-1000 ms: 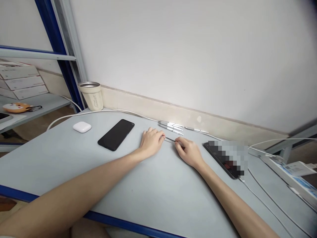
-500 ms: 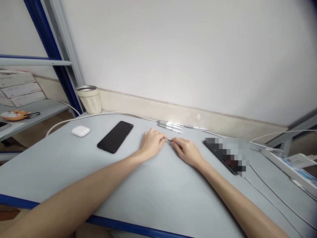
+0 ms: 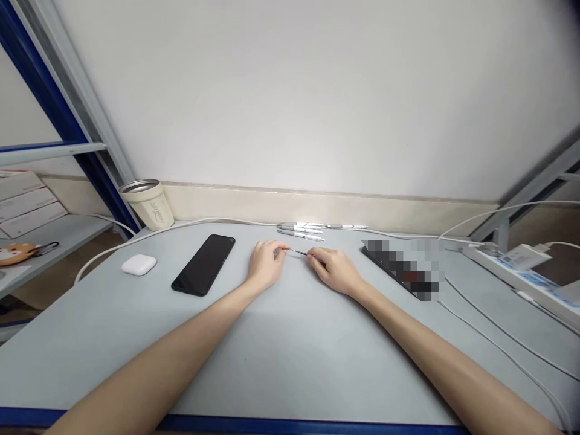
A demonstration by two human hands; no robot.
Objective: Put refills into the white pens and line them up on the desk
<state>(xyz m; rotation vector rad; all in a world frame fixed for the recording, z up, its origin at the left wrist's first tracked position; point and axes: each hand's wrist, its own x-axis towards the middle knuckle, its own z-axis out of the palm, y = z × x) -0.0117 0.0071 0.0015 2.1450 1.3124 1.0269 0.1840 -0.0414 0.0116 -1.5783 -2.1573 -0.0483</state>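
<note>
Both my hands rest on the grey table [image 3: 290, 356] near its far edge. My left hand [image 3: 265, 263] has its fingers curled and pinches one end of a thin dark rod [image 3: 299, 252], perhaps a pen part. Closed in the same way, my right hand [image 3: 333, 270] grips the rod's other end. Only a short stretch of the rod shows between the fingertips. Just behind the hands, several white pens [image 3: 301, 229] lie side by side by the wall.
A black phone [image 3: 203, 264] lies face up left of my hands, with a white earbud case [image 3: 139, 264] and a cream cup [image 3: 148, 204] further left. A blurred dark device [image 3: 401, 269] with a white cable lies right. A power strip [image 3: 516, 269] is far right.
The camera has tilted and turned, so the scene looks more level. Between 1.0 s and 0.5 s ago my hands drew closer along the rod; since then a little more of it shows.
</note>
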